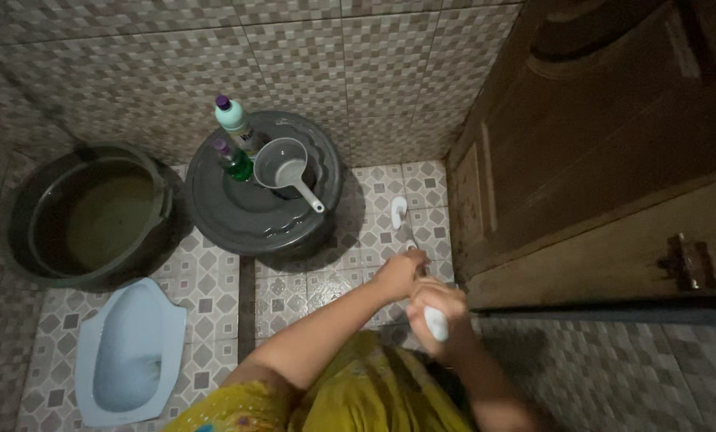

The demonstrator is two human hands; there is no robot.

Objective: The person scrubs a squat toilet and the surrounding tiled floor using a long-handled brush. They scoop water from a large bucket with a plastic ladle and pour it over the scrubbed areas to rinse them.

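Near the wooden door (582, 160), on the patterned tile floor (294, 288), both my hands grip a long white-handled brush (410, 240) whose head rests on the tiles. My left hand (400, 274) is clenched around the shaft lower down, and my right hand (436, 310) has its fingers (422, 320) closed on the handle's end. Well apart to the left stand a grey lidded bucket (246, 216) carrying two bottles (236, 140) and a grey scoop (286, 170).

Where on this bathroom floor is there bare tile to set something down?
Bare floor tiles lie between the squat toilet, lidded bucket and door. Crowded: the lid holds two bottles and a dipper; both hands, left hand and right hand, grip the brush.
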